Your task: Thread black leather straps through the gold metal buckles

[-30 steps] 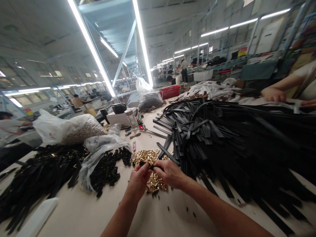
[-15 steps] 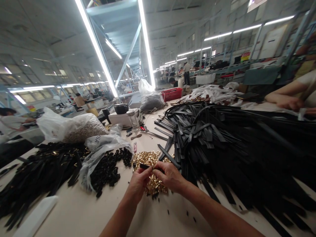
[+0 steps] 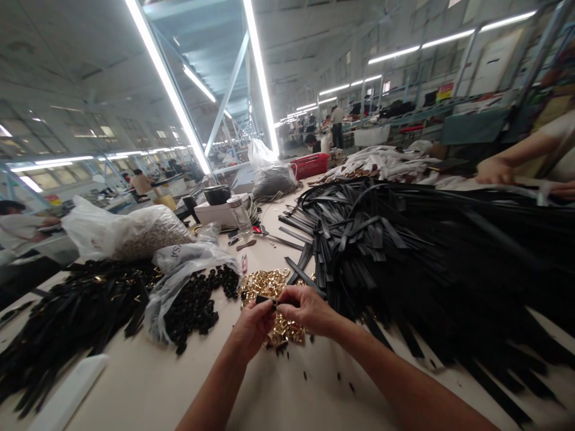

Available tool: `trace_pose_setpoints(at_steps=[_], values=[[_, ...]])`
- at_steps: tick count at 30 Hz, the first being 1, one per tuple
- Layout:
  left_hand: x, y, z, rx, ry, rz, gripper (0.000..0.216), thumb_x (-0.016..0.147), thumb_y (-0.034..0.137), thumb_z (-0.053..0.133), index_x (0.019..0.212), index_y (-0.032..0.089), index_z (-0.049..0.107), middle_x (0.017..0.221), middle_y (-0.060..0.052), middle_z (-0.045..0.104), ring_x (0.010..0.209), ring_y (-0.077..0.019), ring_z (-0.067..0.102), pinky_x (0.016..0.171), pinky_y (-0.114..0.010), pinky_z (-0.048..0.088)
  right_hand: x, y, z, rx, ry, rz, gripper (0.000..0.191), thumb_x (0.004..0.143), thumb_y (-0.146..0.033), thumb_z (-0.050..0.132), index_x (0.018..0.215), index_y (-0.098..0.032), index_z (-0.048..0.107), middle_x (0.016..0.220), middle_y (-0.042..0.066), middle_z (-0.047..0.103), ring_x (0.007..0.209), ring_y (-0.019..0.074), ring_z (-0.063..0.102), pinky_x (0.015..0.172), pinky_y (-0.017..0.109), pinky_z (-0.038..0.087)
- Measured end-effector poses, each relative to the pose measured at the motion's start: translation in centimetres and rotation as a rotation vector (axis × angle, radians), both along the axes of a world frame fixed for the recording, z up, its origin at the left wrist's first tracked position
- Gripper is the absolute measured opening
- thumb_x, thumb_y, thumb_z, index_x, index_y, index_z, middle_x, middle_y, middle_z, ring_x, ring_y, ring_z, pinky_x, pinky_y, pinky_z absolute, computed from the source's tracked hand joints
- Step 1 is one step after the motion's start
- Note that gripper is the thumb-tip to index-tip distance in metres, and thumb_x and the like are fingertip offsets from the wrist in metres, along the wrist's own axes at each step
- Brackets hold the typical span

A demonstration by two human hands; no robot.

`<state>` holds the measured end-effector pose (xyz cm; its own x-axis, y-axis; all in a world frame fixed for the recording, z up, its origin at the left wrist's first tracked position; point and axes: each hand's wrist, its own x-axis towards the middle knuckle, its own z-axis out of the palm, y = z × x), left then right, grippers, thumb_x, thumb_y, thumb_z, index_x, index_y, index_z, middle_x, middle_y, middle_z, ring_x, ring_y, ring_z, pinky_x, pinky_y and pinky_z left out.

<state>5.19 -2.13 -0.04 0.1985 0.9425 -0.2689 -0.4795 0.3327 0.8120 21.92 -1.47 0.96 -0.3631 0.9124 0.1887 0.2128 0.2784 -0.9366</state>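
A short end of black strap (image 3: 265, 301) is pinched between the fingers of my left hand (image 3: 252, 326). Close beside it, my right hand (image 3: 309, 310) has thumb and fingers closed at the strap's other side; whether a small buckle sits between them is too small to make out. Both hands are over a pile of gold metal buckles (image 3: 265, 281) on the table. Left of the pile, small black loops (image 3: 197, 311) spill out of a clear plastic bag (image 3: 179, 269). A big heap of black straps (image 3: 359, 233) lies to the right.
More black straps with gold buckles (image 3: 85, 311) lie at the left. Farther back are a glass jar (image 3: 240, 215), scissors (image 3: 269, 233), a filled plastic bag (image 3: 148, 230) and a red basket (image 3: 309, 166). A co-worker's hands (image 3: 498, 172) work at the far right.
The view has shifted slightly. My hands stay together over the buckles, with the right fingers moved a little and more of the strap showing. The co-worker's hand at right has lifted slightly.
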Motion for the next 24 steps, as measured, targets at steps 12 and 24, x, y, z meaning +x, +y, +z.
trace_pose_setpoints(at_steps=[12,24], values=[[0.4,-0.4,0.3,0.297,0.312,0.205,0.029,0.062,0.027,0.080,0.087,0.014,0.070,0.074,-0.003,0.071,0.061,-0.0121,0.062,0.059,-0.021,0.049,-0.2,0.4,-0.2,0.031,-0.053,-0.191,0.019,0.077,-0.031,0.057,0.066,-0.016,0.059,0.058,-0.003,0.053,0.055,0.0093,0.044,0.050,0.019,0.032],[-0.1,-0.5,1.0,0.142,0.229,-0.105,0.042,0.065,0.032,0.081,0.102,0.014,0.071,0.087,-0.008,0.071,0.062,-0.0110,0.062,0.056,-0.019,0.048,0.0,0.6,-0.9,-0.216,0.206,0.066,0.024,0.072,-0.036,0.066,0.065,-0.014,0.058,0.059,-0.003,0.054,0.054,0.0085,0.046,0.052,0.020,0.035]])
